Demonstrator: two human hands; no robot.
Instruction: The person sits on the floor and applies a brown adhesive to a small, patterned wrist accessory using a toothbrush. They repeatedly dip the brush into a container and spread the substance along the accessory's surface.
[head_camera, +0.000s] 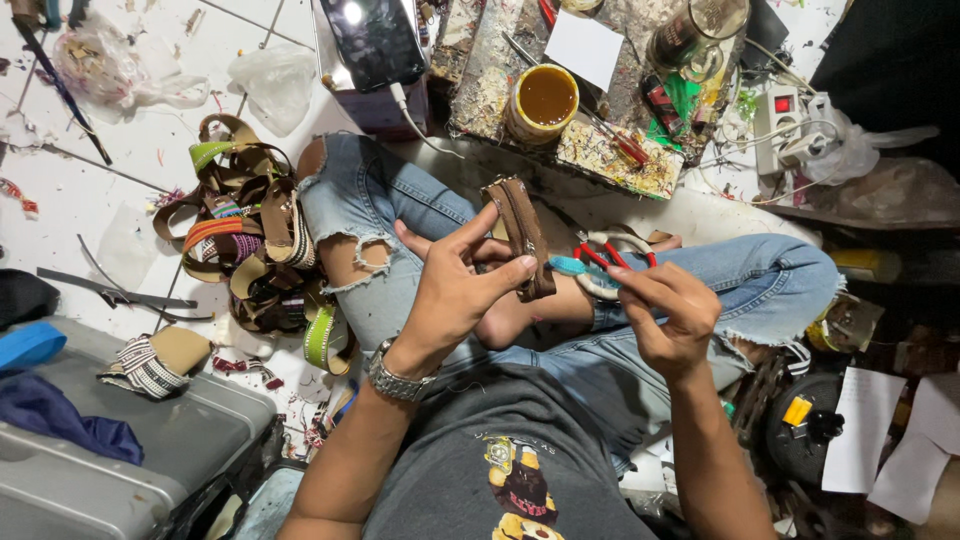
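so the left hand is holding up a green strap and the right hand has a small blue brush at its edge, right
Not quite: the strap in the left hand is brown, not green, as the head view shows. Green shows only on straps in the pile on the floor. The rest holds: the right hand has a small blue brush at the strap's edge.

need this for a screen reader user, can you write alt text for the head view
Seen from above, a seated person's left hand holds up a folded brown strap while the right hand brings a small blue-tipped tool to it. An open tin of amber glue and a pile of woven straps lie around.
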